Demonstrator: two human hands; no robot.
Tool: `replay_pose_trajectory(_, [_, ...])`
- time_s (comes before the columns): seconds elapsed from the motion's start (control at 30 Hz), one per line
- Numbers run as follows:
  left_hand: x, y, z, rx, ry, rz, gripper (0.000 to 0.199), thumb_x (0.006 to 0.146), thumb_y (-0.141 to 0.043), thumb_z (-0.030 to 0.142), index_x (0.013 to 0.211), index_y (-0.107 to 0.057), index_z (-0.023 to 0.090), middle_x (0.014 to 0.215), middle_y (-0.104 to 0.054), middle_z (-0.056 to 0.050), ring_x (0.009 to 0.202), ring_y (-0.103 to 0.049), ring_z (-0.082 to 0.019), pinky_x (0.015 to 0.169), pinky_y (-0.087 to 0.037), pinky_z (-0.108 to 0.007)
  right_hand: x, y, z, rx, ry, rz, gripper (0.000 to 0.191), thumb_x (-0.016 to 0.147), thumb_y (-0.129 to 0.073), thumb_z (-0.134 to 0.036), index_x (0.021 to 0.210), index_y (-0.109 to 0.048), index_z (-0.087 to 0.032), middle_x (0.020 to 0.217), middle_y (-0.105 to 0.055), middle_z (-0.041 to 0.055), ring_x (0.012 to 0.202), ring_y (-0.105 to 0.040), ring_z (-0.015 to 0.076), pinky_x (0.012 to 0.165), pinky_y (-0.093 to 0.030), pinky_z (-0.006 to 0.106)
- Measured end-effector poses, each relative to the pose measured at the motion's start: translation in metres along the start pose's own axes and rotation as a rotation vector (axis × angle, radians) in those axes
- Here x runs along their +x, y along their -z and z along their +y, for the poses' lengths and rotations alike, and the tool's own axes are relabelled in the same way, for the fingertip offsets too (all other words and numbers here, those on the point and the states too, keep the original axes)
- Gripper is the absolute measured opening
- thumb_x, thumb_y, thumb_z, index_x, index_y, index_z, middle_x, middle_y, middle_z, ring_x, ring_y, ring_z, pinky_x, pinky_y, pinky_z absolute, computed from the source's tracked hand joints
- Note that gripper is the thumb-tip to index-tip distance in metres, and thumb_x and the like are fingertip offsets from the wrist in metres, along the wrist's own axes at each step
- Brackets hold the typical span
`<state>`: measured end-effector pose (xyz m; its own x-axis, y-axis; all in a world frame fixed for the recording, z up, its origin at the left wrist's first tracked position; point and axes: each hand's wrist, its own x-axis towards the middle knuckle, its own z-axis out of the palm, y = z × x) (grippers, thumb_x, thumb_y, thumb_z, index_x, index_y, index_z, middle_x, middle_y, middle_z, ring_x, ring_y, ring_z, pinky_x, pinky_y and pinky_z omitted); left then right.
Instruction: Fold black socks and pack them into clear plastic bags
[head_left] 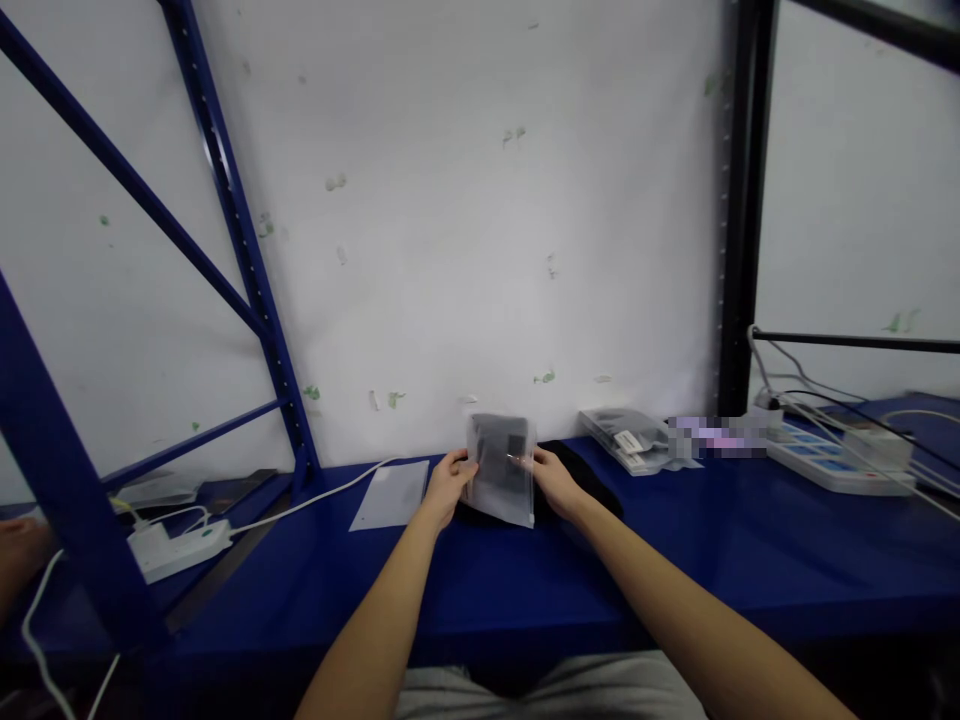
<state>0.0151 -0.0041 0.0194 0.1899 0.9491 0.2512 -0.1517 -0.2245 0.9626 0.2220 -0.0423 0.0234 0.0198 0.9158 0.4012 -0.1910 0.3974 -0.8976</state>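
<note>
A translucent zip bag (501,485) with something dark inside is held up above the blue table, between both hands. My left hand (448,482) grips its left edge with the fingers closed on it. At the right edge, my right hand (553,478) is closed on the bag, its fingertips partly behind or inside the plastic. Behind and beneath the bag lies a black cloth-like item (583,480), partly hidden by the bag and my right hand. A flat whitish sheet or bag (391,495) rests on the table just left of my left hand.
Packaged items in clear plastic (634,440) lie at the back right, beside a blurred purple patch. Power strips (832,460) (180,548) with cables stand at both sides. Blue shelf posts (247,250) rise at left. Another person's hand (26,550) shows at the far left edge.
</note>
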Motion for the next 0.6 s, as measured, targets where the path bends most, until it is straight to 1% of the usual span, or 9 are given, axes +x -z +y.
replay_pose_trajectory(0.07, [0.002, 0.002, 0.001, -0.007, -0.016, 0.041, 0.029, 0.096, -0.062, 0.03, 0.121, -0.059, 0.015, 0.117, -0.062, -0.008, 0.097, -0.065, -0.021, 0.082, -0.056, -0.04, 0.001, 0.001, 0.001, 0.007, 0.0, 0.027, 0.031, 0.083, -0.072, -0.042, 0.102, -0.07, -0.018, 0.104, -0.073, 0.0054, 0.097, -0.067, 0.023, 0.089, -0.053, 0.04])
replay_pose_trajectory(0.13, [0.005, 0.006, 0.003, -0.016, -0.037, 0.106, 0.03, 0.096, -0.062, 0.03, 0.122, -0.058, 0.016, 0.117, -0.062, -0.008, 0.096, -0.065, -0.021, 0.082, -0.056, -0.04, 0.003, 0.004, 0.002, 0.008, -0.02, 0.063, 0.029, 0.092, -0.063, -0.04, 0.108, -0.066, -0.016, 0.106, -0.069, 0.0053, 0.093, -0.067, 0.0202, 0.083, -0.055, 0.039])
replay_pose_trajectory(0.23, [0.011, 0.021, 0.013, -0.033, -0.074, 0.231, 0.03, 0.096, -0.062, 0.031, 0.123, -0.058, 0.016, 0.12, -0.061, -0.009, 0.099, -0.064, -0.022, 0.084, -0.056, -0.041, 0.006, 0.009, 0.005, -0.002, -0.058, 0.12, 0.029, 0.095, -0.059, -0.038, 0.113, -0.063, -0.016, 0.111, -0.066, 0.0055, 0.092, -0.066, 0.0201, 0.079, -0.057, 0.038])
replay_pose_trajectory(0.33, [0.02, 0.046, 0.03, -0.031, -0.1, 0.36, 0.031, 0.097, -0.061, 0.031, 0.124, -0.058, 0.017, 0.123, -0.06, -0.009, 0.101, -0.064, -0.022, 0.085, -0.056, -0.042, 0.009, 0.012, 0.008, -0.006, -0.077, 0.16, 0.03, 0.095, -0.06, -0.037, 0.116, -0.062, -0.017, 0.115, -0.064, 0.0059, 0.096, -0.065, 0.0215, 0.081, -0.057, 0.039])
replay_pose_trajectory(0.47, [0.027, 0.086, 0.054, 0.052, -0.104, 0.491, 0.032, 0.097, -0.061, 0.032, 0.124, -0.057, 0.017, 0.122, -0.061, -0.009, 0.101, -0.064, -0.023, 0.085, -0.056, -0.042, 0.012, 0.012, 0.01, 0.005, -0.1, 0.198, 0.029, 0.095, -0.06, -0.037, 0.115, -0.062, -0.017, 0.115, -0.065, 0.0057, 0.095, -0.065, 0.0213, 0.081, -0.057, 0.038])
replay_pose_trajectory(0.53, [0.026, 0.105, 0.06, 0.118, -0.098, 0.54, 0.032, 0.097, -0.061, 0.032, 0.124, -0.057, 0.016, 0.122, -0.061, -0.009, 0.101, -0.064, -0.023, 0.085, -0.056, -0.042, 0.013, 0.012, 0.011, 0.012, -0.106, 0.208, 0.028, 0.095, -0.06, -0.037, 0.115, -0.062, -0.017, 0.115, -0.065, 0.0059, 0.095, -0.065, 0.0208, 0.08, -0.057, 0.038])
replay_pose_trajectory(0.6, [0.022, 0.121, 0.06, 0.188, -0.083, 0.589, 0.031, 0.097, -0.061, 0.032, 0.123, -0.058, 0.016, 0.121, -0.061, -0.009, 0.1, -0.064, -0.022, 0.085, -0.056, -0.042, 0.014, 0.012, 0.011, 0.016, -0.107, 0.213, 0.029, 0.095, -0.06, -0.036, 0.116, -0.062, -0.016, 0.115, -0.065, 0.0061, 0.095, -0.065, 0.0208, 0.08, -0.057, 0.038])
